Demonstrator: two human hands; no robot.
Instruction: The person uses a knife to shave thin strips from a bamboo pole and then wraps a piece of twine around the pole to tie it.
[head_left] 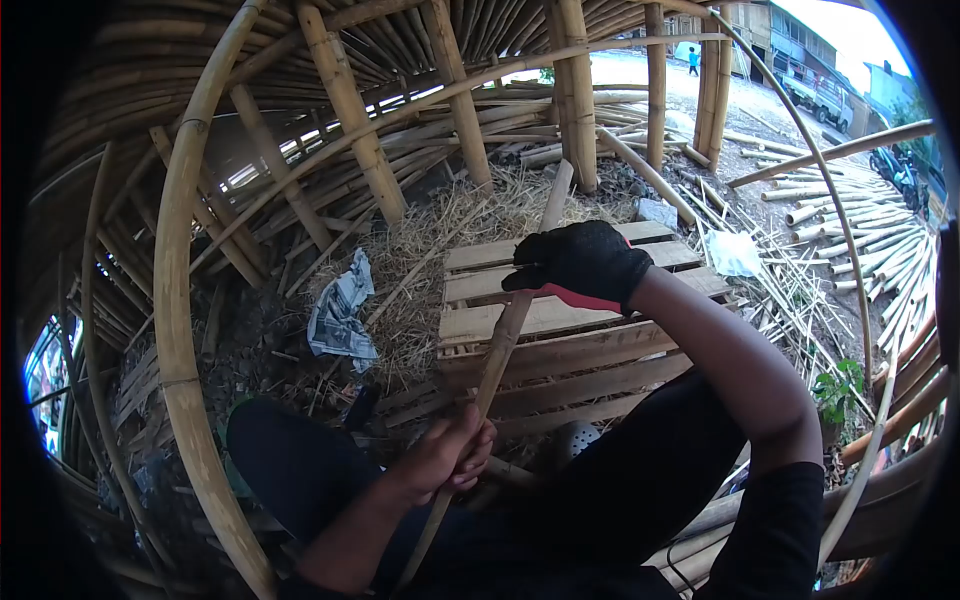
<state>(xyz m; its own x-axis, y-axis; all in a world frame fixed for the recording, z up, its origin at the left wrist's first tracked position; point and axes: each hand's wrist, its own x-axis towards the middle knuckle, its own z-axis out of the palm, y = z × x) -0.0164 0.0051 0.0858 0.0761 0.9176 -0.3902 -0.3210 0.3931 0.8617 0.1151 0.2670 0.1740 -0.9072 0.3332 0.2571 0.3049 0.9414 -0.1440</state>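
A long bamboo strip (505, 335) slants from my lap up across a slatted wooden crate (480, 258). My bare left hand (447, 455) is wrapped round its lower part. Higher up, my right hand (575, 265), in a black glove with a red palm edge, has its fingers closed round the same strip near the crate's top. The strip's upper end sticks out beyond the glove. The crate stands between my knees, its top slats spaced apart.
Bamboo posts (350, 110) rise behind the crate, and a thick curved pole (178, 300) stands close on my left. Crumpled newspaper (343, 312) lies on straw and shavings. Cut bamboo poles (880, 260) are piled at the right. A distant person (693, 61) stands outside.
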